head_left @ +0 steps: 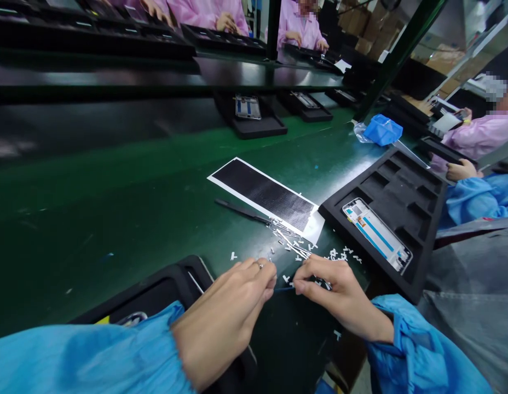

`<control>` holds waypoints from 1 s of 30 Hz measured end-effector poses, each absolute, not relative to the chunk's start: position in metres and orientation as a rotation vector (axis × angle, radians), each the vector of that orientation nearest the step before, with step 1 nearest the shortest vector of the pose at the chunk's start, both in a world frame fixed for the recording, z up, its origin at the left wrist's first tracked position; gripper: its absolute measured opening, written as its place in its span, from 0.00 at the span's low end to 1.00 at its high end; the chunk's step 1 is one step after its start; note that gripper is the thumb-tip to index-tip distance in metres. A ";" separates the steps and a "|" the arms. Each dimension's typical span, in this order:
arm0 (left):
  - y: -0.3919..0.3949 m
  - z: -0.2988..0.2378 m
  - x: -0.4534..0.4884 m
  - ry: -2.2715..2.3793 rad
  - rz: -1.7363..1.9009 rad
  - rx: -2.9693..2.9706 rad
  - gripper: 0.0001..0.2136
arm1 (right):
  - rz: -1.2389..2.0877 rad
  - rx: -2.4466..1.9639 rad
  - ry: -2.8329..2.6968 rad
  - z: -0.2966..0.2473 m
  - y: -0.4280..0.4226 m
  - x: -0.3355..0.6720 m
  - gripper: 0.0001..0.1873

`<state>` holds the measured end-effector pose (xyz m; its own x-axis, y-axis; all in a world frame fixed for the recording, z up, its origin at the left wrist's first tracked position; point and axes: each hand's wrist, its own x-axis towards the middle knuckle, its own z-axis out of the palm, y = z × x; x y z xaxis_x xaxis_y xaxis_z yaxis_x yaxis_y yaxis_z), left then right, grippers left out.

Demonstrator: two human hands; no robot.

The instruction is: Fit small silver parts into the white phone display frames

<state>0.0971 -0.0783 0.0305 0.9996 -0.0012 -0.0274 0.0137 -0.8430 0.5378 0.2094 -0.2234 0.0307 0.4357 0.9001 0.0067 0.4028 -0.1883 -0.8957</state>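
Blue strip (284, 289): thin sliver pulled straight between the two pinches, just above the belt, close to the body.
Left hand (225, 317): closed tight, thumb and forefinger nipped on the strip's left end, other fingers curled in; ring on one finger.
Right hand (336, 295): thumb and forefinger pinched shut on the strip's right end; something small and dark under the remaining fingers, too small to identify.
Handling: judged near weightless, limp, film-like, possibly tacky; easy to crease, tear or drop. Best held at the very ends, fingertips only, light tension, no twist.
Near tray (163, 287): black foam, under the left wrist, mostly hidden by the blue sleeve.
Scraps (295, 249): small white bits scattered on the belt just beyond the fingertips.
Tweezers (241, 210): black, lying flat, tip in among the scraps.
Sheet (266, 194): black with white border, flat, touching the far edge of the scraps.
Right tray (402, 186): black foam with pockets; phone frame (377, 234) lying in a near pocket.
Belt (114, 208): green, under everything above.
Bag (382, 129): blue plastic, beyond the right tray.
Far tray (258, 126): black, across the belt, another frame on it.
Others: another person's hand (461, 171) at the right edge; pink sleeves at the far benches.
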 end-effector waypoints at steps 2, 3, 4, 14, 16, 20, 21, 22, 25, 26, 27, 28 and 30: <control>-0.083 0.028 0.097 -0.002 0.116 2.642 0.11 | 0.731 -1.783 -1.004 0.030 -0.221 0.208 0.08; -0.085 0.027 0.098 -0.022 0.211 2.677 0.11 | 0.761 -1.775 -0.953 0.029 -0.219 0.207 0.09; -0.087 0.026 0.098 -0.055 0.312 2.706 0.12 | 0.795 -1.758 -0.911 0.029 -0.218 0.206 0.08; -0.083 0.032 0.092 0.041 0.315 2.417 0.13 | 0.815 -1.621 -0.869 0.033 -0.217 0.201 0.07; -0.081 0.038 0.093 0.099 0.094 2.297 0.13 | 0.787 -1.607 -0.896 0.034 -0.217 0.199 0.06; -0.081 0.047 0.098 0.168 -0.075 2.126 0.15 | 0.729 -1.579 -0.937 0.036 -0.216 0.197 0.03; -0.081 0.048 0.099 0.177 -0.081 2.106 0.15 | 0.724 -1.573 -0.955 0.036 -0.216 0.196 0.04; -0.081 0.050 0.100 0.178 -0.082 2.094 0.15 | 0.722 -1.566 -0.975 0.037 -0.216 0.196 0.04; -0.080 0.051 0.099 0.162 -0.076 2.082 0.14 | 0.709 -1.556 -1.028 0.038 -0.217 0.197 0.04; -0.080 0.051 0.098 0.158 -0.067 2.084 0.13 | 0.698 -1.555 -1.036 0.038 -0.217 0.197 0.04; -0.080 0.050 0.097 0.157 -0.048 2.090 0.12 | 0.688 -1.557 -1.038 0.038 -0.217 0.197 0.04; -0.080 0.048 0.096 0.159 -0.015 2.101 0.11 | 0.678 -1.564 -1.033 0.038 -0.218 0.196 0.05; -0.081 0.043 0.094 0.173 0.088 2.137 0.07 | 0.664 -1.585 -1.003 0.037 -0.218 0.196 0.05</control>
<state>0.0939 -0.0807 0.0434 0.9874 0.1583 -0.0044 0.0894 -0.5339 0.8408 0.1957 -0.2176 0.0367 0.4861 0.8696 0.0866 0.2597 -0.0491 -0.9644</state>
